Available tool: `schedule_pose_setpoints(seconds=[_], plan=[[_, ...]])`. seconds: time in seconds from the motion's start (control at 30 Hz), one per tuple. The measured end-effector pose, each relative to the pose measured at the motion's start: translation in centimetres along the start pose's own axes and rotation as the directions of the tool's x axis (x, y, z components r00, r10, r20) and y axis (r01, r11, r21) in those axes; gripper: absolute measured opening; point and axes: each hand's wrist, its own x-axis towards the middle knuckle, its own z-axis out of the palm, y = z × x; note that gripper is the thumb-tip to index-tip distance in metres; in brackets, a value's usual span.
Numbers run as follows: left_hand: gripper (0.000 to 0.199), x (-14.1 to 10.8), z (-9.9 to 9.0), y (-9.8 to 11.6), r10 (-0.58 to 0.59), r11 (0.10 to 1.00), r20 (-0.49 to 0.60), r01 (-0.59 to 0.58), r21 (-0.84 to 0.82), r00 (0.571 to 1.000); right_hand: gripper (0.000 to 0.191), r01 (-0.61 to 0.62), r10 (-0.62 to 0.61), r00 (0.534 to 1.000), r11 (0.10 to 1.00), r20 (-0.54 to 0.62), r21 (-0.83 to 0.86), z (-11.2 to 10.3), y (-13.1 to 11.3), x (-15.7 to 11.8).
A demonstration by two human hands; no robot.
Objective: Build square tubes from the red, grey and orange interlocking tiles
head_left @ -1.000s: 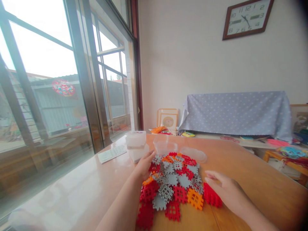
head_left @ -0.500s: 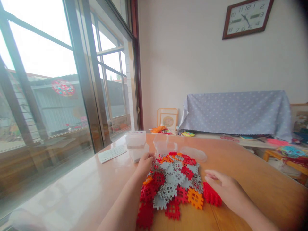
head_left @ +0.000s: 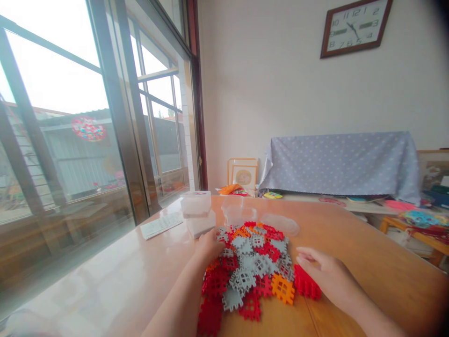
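Note:
A heap of interlocking plastic tiles (head_left: 259,264) in red, grey and orange lies on the wooden table, each tile notched along its edges. At the heap's left side is my left hand (head_left: 209,245), with its fingers apart and reaching over the edge tiles; its fingertips are partly hidden. To the right of the heap stands a row of red tiles (head_left: 307,282) packed together. My right hand (head_left: 317,262) hovers by that row, fingers loosely stretched and thumb apart, holding nothing visible. An orange tile (head_left: 283,289) lies at the heap's front.
Behind the heap are clear plastic containers (head_left: 240,215) and a clear oval lid (head_left: 280,224). Two stacked white boxes (head_left: 195,204) and a printed paper sheet (head_left: 162,226) are at the left of the table (head_left: 351,234). A large window borders the left side.
My left hand has drawn a little nearer and down along the heap's left edge. My right hand stays beside the red row. The view has shifted slightly.

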Motion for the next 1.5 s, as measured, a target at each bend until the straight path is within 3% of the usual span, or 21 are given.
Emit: schedule_pose_setpoints(seconds=[0.2, 0.6, 0.73, 0.83, 0.9, 0.97, 1.07, 1.17, 1.37, 1.5], plan=[[0.038, 0.2, 0.6, -0.4, 0.041, 0.986, -0.047, -0.033, 0.166, 0.998, 0.042, 0.018, -0.016, 0.999, 0.999, -0.042, 0.028, 0.1, -0.4, -0.2], [0.021, 1.0, 1.7, 0.2, 0.129, 0.979, 0.062, -0.137, 0.152, 0.99, 0.042, 0.047, -0.043, 0.993, 0.998, -0.108, 0.04, -0.8, -1.0, 0.0], [0.024, 1.0, 0.7, 1.0, 0.176, 0.969, -0.043, -0.166, 0.182, 0.983, 0.041, 0.049, -0.047, 0.992, 0.999, -0.121, 0.012, -1.0, -1.3, -0.1], [0.024, 0.7, 0.0, 1.8, 0.249, 0.958, -0.156, -0.22, 0.183, 0.956, 0.041, 0.054, -0.054, 0.991, 0.999, -0.118, 0.0, -1.1, -1.6, -0.2], [0.022, 0.2, -0.1, 2.5, 0.279, 0.959, -0.2, -0.262, 0.107, 0.939, 0.04, 0.06, -0.06, 0.991, 0.998, -0.12, -0.002, -1.2, -1.9, -0.3], [0.019, -0.7, -0.1, 3.5, 0.261, 0.957, -0.199, -0.28, -0.073, 0.945, 0.04, 0.068, -0.068, 0.99, 0.998, -0.126, 0.0, -1.1, -2.3, -0.4], [0.021, -2.5, 0.4, 5.6, 0.218, 0.872, -0.067, -0.225, -0.436, 0.974, 0.038, 0.084, -0.082, 0.988, 0.996, -0.132, 0.008, -0.9, -3.1, -0.6], [0.023, -4.5, 1.2, 7.8, 0.252, 0.78, 0.072, -0.159, -0.605, 0.965, 0.041, 0.111, -0.103, 0.99, 0.99, -0.092, 0.083, -0.5, -4.4, -1.2], [0.024, -7.7, 3.3, 10.5, 0.356, 0.662, 0.26, -0.046, -0.748, 0.898, 0.051, 0.087, -0.112, 0.99, 0.963, 0.085, 0.254, 0.6, -7.2, -2.5], [0.027, -9.1, 4.1, 11.4, 0.402, 0.63, 0.352, 0.024, -0.776, 0.846, 0.031, 0.159, -0.19, 0.975, 0.959, 0.115, 0.235, 1.1, -8.0, -2.8]])
